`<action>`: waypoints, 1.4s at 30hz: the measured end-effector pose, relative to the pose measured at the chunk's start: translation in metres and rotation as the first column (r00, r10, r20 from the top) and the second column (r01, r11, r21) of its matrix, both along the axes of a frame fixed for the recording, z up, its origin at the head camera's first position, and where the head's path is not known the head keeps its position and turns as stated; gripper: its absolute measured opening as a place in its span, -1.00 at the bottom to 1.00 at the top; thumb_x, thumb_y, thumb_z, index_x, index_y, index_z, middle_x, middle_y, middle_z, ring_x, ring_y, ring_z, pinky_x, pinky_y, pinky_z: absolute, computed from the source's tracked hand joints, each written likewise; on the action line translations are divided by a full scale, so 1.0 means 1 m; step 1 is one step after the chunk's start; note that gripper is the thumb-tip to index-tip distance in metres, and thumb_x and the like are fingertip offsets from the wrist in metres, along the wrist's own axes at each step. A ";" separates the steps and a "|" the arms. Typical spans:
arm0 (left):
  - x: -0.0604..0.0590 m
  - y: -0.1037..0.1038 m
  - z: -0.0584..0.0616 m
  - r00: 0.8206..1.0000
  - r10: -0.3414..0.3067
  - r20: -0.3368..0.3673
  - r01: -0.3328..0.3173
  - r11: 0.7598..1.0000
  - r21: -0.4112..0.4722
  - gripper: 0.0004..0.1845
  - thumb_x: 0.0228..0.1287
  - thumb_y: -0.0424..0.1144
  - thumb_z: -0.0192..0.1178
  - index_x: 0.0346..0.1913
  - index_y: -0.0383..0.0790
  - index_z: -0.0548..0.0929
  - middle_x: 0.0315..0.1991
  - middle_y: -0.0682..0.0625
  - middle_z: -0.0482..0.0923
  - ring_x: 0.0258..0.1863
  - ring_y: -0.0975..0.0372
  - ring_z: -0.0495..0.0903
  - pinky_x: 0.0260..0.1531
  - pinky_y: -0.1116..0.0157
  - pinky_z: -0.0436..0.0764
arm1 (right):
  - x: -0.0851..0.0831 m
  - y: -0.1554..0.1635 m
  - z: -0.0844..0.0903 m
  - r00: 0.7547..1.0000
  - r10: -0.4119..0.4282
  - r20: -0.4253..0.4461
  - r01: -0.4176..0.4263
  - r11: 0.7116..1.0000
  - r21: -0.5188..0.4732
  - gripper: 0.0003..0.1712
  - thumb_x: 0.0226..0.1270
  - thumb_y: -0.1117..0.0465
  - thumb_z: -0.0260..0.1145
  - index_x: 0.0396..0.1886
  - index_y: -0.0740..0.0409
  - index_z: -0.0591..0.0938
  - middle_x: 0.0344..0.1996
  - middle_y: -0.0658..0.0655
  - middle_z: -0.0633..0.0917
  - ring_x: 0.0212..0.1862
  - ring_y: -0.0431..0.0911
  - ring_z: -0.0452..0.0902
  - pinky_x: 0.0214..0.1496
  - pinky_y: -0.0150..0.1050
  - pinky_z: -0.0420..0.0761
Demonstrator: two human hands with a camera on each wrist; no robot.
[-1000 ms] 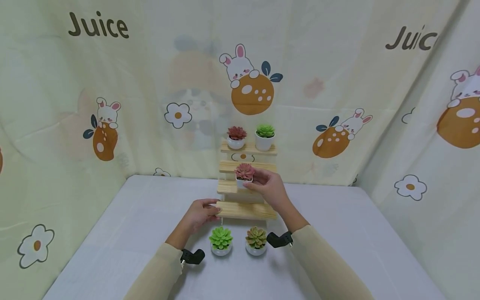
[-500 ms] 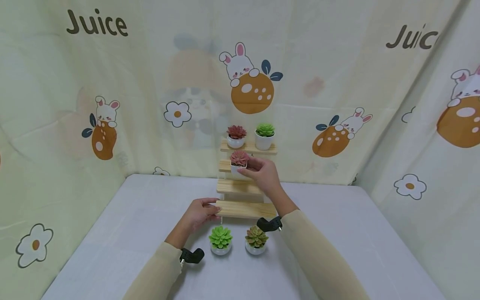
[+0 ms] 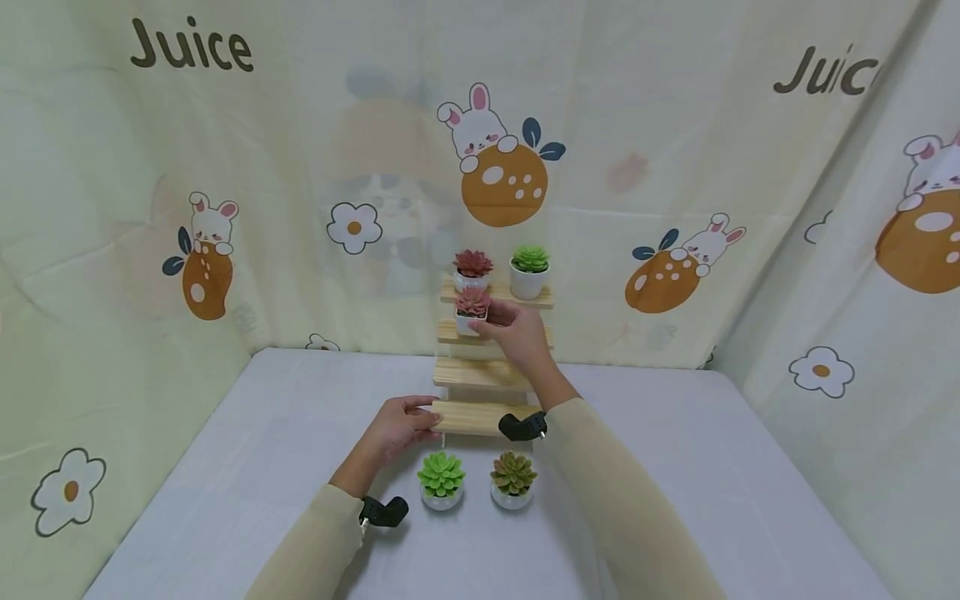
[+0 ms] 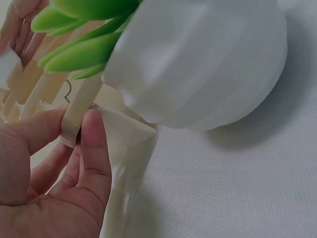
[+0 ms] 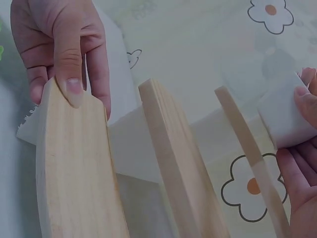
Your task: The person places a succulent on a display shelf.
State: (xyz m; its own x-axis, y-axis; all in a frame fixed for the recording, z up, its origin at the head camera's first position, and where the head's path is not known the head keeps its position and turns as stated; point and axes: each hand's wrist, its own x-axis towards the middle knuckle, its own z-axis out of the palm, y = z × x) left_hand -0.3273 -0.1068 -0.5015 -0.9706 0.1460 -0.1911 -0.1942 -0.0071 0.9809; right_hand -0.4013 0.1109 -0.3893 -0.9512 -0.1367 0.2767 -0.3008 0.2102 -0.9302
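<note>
A wooden stepped shelf (image 3: 491, 372) stands at the back of the table. My right hand (image 3: 508, 325) holds a small white pot with a pink succulent (image 3: 472, 310) at the left of the second step from the top; in the right wrist view its fingertips (image 5: 303, 94) pinch the white pot (image 5: 283, 115). My left hand (image 3: 401, 427) grips the left end of the bottom step (image 3: 480, 417), thumb on top (image 5: 69, 74). In the left wrist view its fingers (image 4: 94, 153) clasp the plank edge beside a white pot (image 4: 198, 64).
On the top step stand a dark red succulent (image 3: 472, 271) and a green one (image 3: 529, 272). On the table before the shelf sit a green succulent (image 3: 441, 482) and a reddish-green one (image 3: 513, 480). Printed curtains (image 3: 225, 167) close the back and sides.
My right hand has lifted the pink succulent from the third step's height up and slightly left to the second step. The left hand has stayed on the bottom step.
</note>
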 end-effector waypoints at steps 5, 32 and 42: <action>0.000 0.000 0.002 1.000 -0.006 0.000 0.006 1.000 -0.010 -0.52 0.38 -0.47 0.25 0.34 -0.40 0.53 -0.13 -0.20 0.67 -0.36 0.22 0.72 -0.20 0.27 0.81 | -0.006 -0.001 -0.002 1.000 -0.017 0.010 0.017 1.000 -0.006 -0.46 0.22 0.18 0.57 0.18 0.24 0.69 0.07 0.25 0.76 0.13 0.05 0.72 0.10 -0.19 0.77; -0.004 0.000 -0.001 1.000 -0.018 0.023 0.017 1.000 0.009 -0.51 0.39 -0.46 0.26 0.35 -0.42 0.51 -0.13 -0.18 0.65 -0.36 0.24 0.72 -0.23 0.33 0.80 | -0.012 -0.003 -0.006 0.999 -0.028 0.029 0.027 0.999 0.041 -0.45 0.24 0.20 0.55 0.21 0.26 0.67 0.15 0.24 0.73 0.19 0.05 0.69 0.17 -0.13 0.75; -0.003 -0.001 -0.003 1.000 -0.002 0.010 0.002 1.000 0.020 -0.52 0.38 -0.49 0.25 0.34 -0.44 0.52 -0.16 -0.17 0.64 -0.38 0.23 0.71 -0.23 0.31 0.81 | 0.000 -0.001 -0.009 1.000 -0.013 0.014 0.013 1.000 0.005 -0.41 0.26 0.16 0.55 0.27 0.22 0.64 0.20 0.23 0.70 0.25 0.06 0.65 0.27 -0.13 0.69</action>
